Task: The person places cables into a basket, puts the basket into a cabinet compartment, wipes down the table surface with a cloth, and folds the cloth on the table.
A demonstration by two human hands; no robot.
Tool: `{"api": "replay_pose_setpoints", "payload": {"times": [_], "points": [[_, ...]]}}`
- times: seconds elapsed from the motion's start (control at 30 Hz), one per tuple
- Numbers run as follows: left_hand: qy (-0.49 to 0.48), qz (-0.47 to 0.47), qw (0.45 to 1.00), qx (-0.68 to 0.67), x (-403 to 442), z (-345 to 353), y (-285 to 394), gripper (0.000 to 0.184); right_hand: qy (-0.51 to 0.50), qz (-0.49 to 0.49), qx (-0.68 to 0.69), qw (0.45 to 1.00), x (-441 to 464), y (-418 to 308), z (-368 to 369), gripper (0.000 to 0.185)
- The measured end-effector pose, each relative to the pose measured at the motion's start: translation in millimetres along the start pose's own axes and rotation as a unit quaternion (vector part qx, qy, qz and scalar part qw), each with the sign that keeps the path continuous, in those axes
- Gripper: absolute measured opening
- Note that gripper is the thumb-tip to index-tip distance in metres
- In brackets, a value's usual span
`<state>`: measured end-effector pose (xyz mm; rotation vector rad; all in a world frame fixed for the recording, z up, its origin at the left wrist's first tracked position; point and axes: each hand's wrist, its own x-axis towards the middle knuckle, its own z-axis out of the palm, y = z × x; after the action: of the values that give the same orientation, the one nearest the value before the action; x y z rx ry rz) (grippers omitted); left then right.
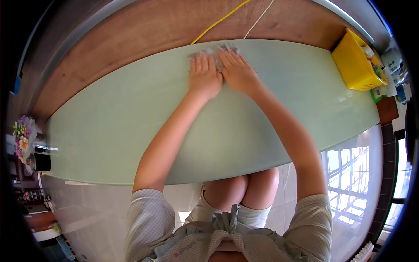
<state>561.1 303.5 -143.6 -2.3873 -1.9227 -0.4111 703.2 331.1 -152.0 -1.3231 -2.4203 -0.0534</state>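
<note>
A crumpled greyish cloth [227, 46] lies near the far edge of the pale green tabletop [131, 118]. My left hand [204, 76] rests flat on it, palm down, fingers stretched forward. Beside it, my right hand [238, 72] also presses flat on the cloth, its fingers extended and angled a little to the left. The two hands nearly meet at the thumbs. Most of the cloth is hidden under them, with edges showing past the fingertips and between the hands.
At the far right stands a yellow bin [355, 63] with assorted items inside. A bouquet of flowers [24, 135] and a black container [42, 162] are at the left end. A yellow cable [220, 20] and a white cable [259, 19] run up the wooden panel [144, 41].
</note>
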Motion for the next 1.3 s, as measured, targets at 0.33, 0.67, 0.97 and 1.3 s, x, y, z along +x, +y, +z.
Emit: {"api": "replay_pose_setpoints", "payload": {"times": [0.33,0.67,0.97,1.3], "points": [[-0.054,0.215,0.974,-0.037,-110,-36,54,0.068,-0.062,-0.047,0.019,0.997,-120,-25,-72,0.053],[-0.039,0.109,0.993,-0.007,52,8,6,0.059,-0.008,0.012,-0.038,0.999,27,47,0,0.051],[-0.036,0.153,0.987,0.030,36,7,32,0.059,-0.011,0.026,-0.022,0.999,-23,52,-18,0.053],[-0.021,0.186,0.982,-0.025,52,19,38,0.058,0.014,-0.005,-0.036,0.999,-24,74,-22,0.053]]}}
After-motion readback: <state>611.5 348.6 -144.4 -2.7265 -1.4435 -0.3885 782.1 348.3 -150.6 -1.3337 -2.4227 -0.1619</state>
